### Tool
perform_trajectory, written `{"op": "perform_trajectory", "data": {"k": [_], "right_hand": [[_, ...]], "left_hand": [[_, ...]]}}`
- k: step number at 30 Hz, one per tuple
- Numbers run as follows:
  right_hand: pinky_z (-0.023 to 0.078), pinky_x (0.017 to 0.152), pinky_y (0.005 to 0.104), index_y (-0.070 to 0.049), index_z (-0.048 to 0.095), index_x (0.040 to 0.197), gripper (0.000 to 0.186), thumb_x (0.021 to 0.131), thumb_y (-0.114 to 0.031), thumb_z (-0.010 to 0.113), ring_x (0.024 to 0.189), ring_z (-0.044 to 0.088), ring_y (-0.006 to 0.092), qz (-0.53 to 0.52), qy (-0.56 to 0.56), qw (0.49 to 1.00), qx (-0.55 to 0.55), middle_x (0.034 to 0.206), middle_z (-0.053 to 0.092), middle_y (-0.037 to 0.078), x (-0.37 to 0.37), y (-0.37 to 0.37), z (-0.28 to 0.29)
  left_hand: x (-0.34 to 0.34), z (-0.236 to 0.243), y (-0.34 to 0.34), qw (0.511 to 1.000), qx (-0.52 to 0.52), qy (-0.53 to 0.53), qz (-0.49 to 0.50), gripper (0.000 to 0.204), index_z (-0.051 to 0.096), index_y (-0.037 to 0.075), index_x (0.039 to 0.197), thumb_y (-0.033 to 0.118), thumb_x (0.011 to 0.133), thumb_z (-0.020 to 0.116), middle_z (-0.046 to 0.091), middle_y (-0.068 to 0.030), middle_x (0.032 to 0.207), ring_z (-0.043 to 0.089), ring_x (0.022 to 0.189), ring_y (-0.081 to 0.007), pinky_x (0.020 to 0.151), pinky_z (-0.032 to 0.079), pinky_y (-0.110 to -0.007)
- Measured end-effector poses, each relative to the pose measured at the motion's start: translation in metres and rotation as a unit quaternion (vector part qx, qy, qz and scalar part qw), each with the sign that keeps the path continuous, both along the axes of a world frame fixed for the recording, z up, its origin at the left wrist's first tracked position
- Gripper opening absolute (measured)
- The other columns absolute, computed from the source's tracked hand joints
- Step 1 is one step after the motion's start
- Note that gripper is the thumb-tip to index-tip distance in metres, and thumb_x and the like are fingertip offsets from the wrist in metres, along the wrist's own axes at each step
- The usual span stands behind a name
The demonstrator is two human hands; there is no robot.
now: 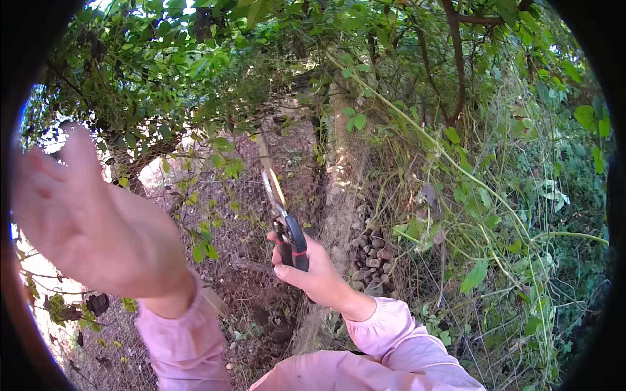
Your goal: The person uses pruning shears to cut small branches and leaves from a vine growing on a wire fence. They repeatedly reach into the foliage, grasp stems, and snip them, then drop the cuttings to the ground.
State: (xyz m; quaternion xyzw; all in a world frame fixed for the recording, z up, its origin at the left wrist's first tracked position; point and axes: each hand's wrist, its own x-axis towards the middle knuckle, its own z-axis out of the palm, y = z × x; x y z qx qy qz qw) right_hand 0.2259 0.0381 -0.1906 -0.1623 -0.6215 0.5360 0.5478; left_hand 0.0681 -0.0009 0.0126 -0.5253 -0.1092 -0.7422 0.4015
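Clippers mid-view, gripped in right hand, blades pointing away. Left hand raised at left, open, nothing visible in it. Risk: tangled vines could snag blades; left hand straying close could get nicked.

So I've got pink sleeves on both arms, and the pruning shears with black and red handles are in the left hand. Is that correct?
Not quite: the head view shows the pruning shears in the right hand. The rest holds: pink sleeves on both arms, black and red handles.
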Motion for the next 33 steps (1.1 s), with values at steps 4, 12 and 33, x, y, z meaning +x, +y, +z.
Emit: {"op": "perform_trajectory", "data": {"k": [4,12,33], "right_hand": [[0.043,0.069,0.0237,0.0,0.046,0.118,0.042,0.079,-0.006,0.061,0.075,0.051,0.0078,-0.028,0.02,0.999,-0.028,0.082,0.052,-0.001,0.003,-0.007,-0.002],[0.045,0.068,0.0265,0.0,0.045,0.122,0.047,0.078,-0.006,0.062,0.073,0.055,0.0109,-0.173,-0.054,0.983,0.011,0.08,0.055,0.004,0.0,-0.015,-0.013],[0.046,0.086,0.0356,0.0,0.016,0.144,0.085,0.071,0.0,0.06,0.103,0.058,0.0289,-0.265,-0.067,0.962,0.008,0.116,0.053,0.022,0.004,-0.029,-0.029]], "left_hand": [[0.045,-0.068,0.02,0.97,-0.151,0.017,-0.191,0.05,0.039,-0.005,0.132,0.004,0.083,0.046,0.038,-0.0216,0.138,0.028,0.135,-0.0285,0.114,0.012,-0.047],[0.052,-0.146,0.019,0.692,-0.565,0.022,-0.449,0.085,0.024,-0.003,0.141,0.024,0.076,0.071,0.029,-0.0174,0.144,0.025,0.137,-0.027,0.113,0.014,-0.041],[0.053,-0.207,0.03,0.497,-0.701,-0.009,-0.511,0.058,0.055,-0.004,0.115,0.009,0.063,0.079,0.061,-0.0046,0.103,0.057,0.094,-0.0124,0.088,0.042,-0.028]]}}
